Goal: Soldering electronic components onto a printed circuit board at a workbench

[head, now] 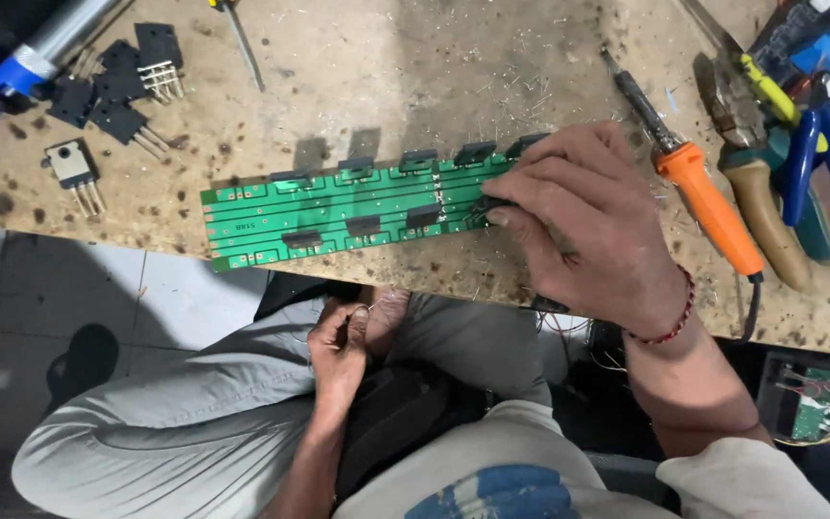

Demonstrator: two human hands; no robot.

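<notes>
A person seated at a scarred wooden desk [357, 58] presses the right hand [588, 226] onto the right end of a long green circuit board [338, 213], the fingers [516, 207] pinched on a black transistor [488, 204] at the board's near edge. The board's long axis runs left to right across the desk, stretching away to the left of those fingers, with black transistors seated in 2 rows along it. The right hand is by far the nearer to the board. The left hand [341, 348] rests below the desk edge in the lap, fingers curled shut around what looks like a thin strand of wire [369, 308], well apart from the board. Just right of the right hand lies an orange-handled soldering iron [698, 187], its tip pointing up and away; beyond it sit pliers and cutters [770, 144] with wooden, yellow and blue handles. Far to the left of the fingers, loose black transistors [112, 82] lie scattered, their leads splayed, beside a blue-and-silver tool [21, 62].
</notes>
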